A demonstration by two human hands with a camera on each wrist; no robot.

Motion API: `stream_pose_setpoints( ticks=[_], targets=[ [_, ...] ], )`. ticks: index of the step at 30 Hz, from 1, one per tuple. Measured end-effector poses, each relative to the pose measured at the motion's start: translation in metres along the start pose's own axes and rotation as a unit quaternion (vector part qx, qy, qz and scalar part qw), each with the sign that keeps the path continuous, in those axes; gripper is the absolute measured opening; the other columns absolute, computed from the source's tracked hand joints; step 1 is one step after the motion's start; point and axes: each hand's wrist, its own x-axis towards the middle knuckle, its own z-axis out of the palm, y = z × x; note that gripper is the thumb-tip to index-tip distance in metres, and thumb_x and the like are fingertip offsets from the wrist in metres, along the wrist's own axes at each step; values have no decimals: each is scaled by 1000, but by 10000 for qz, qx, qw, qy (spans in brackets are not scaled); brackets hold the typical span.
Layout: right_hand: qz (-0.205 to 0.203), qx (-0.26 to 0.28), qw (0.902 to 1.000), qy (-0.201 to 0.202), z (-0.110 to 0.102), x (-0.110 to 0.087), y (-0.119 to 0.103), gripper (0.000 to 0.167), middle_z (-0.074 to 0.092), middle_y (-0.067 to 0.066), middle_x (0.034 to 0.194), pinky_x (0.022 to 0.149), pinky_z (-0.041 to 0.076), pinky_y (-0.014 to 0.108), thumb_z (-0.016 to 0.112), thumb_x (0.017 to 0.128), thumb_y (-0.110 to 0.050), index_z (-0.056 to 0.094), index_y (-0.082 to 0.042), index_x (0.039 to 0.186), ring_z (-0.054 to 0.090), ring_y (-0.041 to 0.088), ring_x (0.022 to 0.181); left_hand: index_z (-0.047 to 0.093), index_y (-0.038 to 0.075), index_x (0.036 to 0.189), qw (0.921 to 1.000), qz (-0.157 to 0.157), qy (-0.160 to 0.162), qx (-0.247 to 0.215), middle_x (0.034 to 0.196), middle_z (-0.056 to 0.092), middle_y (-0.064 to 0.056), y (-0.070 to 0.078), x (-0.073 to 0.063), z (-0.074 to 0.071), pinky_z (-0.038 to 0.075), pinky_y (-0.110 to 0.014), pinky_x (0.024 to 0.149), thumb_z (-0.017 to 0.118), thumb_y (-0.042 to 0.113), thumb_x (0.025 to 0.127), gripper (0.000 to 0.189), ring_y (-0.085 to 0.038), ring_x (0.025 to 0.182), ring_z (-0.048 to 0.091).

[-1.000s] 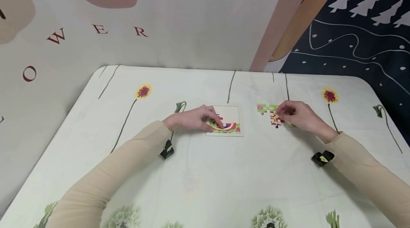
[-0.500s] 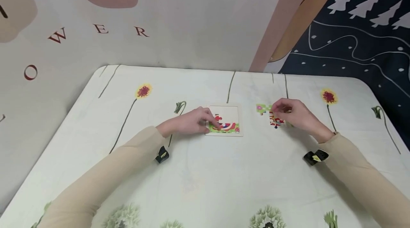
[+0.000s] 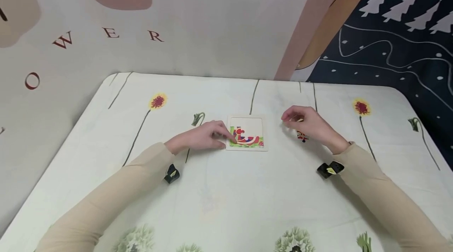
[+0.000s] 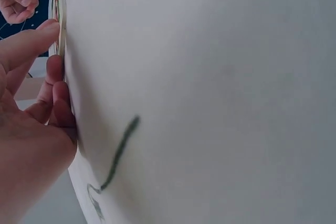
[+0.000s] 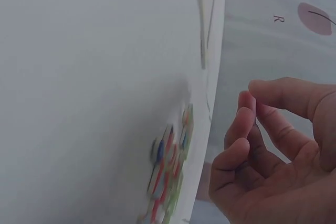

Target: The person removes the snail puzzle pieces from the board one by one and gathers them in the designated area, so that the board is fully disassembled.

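Note:
A square puzzle board point(image 3: 260, 121) lies mid-table in the head view. Its lower and left parts hold colourful fitted pieces point(image 3: 245, 140); its upper right shows bare backing. My left hand point(image 3: 203, 136) is at the board's left edge, index finger reaching over the picture and thumb by the frame. Loose puzzle pieces point(image 3: 302, 137) lie right of the board, partly hidden under my right hand point(image 3: 306, 124). In the right wrist view these pieces point(image 5: 170, 163) lie on the table below the hand. Its fingers are loosely curled, thumb near the fingertips, with no piece visible between them.
A white cloth with printed flowers point(image 3: 157, 101) covers the table point(image 3: 226, 189). A pale printed backdrop point(image 3: 212, 39) stands behind its far edge, with a dark panel point(image 3: 396, 55) at the right. Black wrist cameras point(image 3: 172, 173) are on both wrists.
My right hand has moved left over the loose pieces and now covers the green ones. My left hand has drawn back left, uncovering more of the fitted pieces.

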Motion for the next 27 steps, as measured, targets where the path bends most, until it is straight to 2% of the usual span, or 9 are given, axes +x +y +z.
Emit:
stream_pose_setpoints(
  ticks=[7, 12, 27],
  targets=[
    [-95, 140, 9998, -72, 10, 6, -13, 16, 68, 14, 100, 69, 44, 24, 64, 94, -9, 69, -1, 107, 56, 20, 88, 75, 14, 117, 9996, 56, -92, -261, 113, 63, -5, -6, 1, -1, 40, -33, 94, 70, 4, 88, 31, -18, 107, 51],
    [-230, 311, 9991, -178, 17, 11, -15, 16, 67, 15, 101, 75, 44, 24, 63, 94, -6, 69, 1, 107, 55, 20, 88, 75, 13, 117, 9993, 122, -160, -314, 113, 62, -5, -6, 2, -2, 40, -32, 94, 71, 5, 88, 30, -17, 107, 50],
    [-444, 743, 9940, -672, 46, 28, -34, 20, 69, 16, 99, 74, 44, 25, 60, 91, -1, 68, 3, 109, 57, 18, 87, 75, 14, 117, 9991, 20, -171, -388, 112, 62, -4, -7, 3, -2, 37, -35, 99, 73, 8, 87, 30, -19, 110, 50]
  ],
)
